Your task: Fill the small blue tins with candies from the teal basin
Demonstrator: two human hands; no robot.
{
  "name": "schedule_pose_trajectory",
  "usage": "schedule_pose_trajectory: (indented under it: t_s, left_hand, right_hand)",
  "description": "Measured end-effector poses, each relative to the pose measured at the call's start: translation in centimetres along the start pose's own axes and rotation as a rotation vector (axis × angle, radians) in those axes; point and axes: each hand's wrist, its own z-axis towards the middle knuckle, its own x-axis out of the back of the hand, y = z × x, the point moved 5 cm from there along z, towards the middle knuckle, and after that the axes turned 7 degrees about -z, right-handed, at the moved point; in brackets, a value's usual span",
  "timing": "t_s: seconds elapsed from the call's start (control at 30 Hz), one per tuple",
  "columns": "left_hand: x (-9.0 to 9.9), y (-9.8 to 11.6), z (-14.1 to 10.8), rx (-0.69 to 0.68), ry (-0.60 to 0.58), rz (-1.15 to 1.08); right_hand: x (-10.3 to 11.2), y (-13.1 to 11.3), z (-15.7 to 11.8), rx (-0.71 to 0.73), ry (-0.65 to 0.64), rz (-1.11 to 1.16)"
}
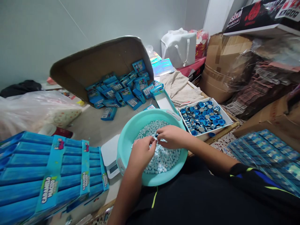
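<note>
Dark clothing (199, 193) with yellow-green piping sits closest, just below a turquoise basin (126, 136) of white pellets (161, 162).

Blue cartons (23, 175) at left carry strips reading "CARAMELO MACIZO"; a small blue box (126, 91) behind the basin also shows "CARAMELO", and a black box (264, 17) at upper right reads "ishui", cut off by the frame. The basin opens upward, its two handles set on a line from lower left to upper right. Over the pellets, left hand (142, 151) and right hand (172, 136) nearly meet, fingertips drawn together, seemingly pinching a small bluish piece (155, 135); it is mostly hidden, so its long axis cannot be told.
</note>
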Motion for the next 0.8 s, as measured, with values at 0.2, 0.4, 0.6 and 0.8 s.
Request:
schedule_pose_trajectory:
  t_s: [0.2,0.4,0.6,0.8]
  left_hand:
    - [0.0,-1.1,0.0,0.066,0.003,-0.03]
    - [-1.1,-2.1,-0.1,-0.007,-0.042,0.002]
    - [-1.8,-2.6,-0.4,-0.031,-0.067,0.016]
    - [-1.8,-2.3,-0.5,-0.001,-0.15,0.047]
  right_hand:
    - [3.2,2.9,-2.0,-0.285,0.554,0.431]
    - [3.2,10.6,-8.0,-0.817,0.751,0.47]
    - [2.1,14.4,-12.6,-0.998,0.638,0.055]
    - [2.0,13.9,-11.3,-0.897,0.605,0.005]
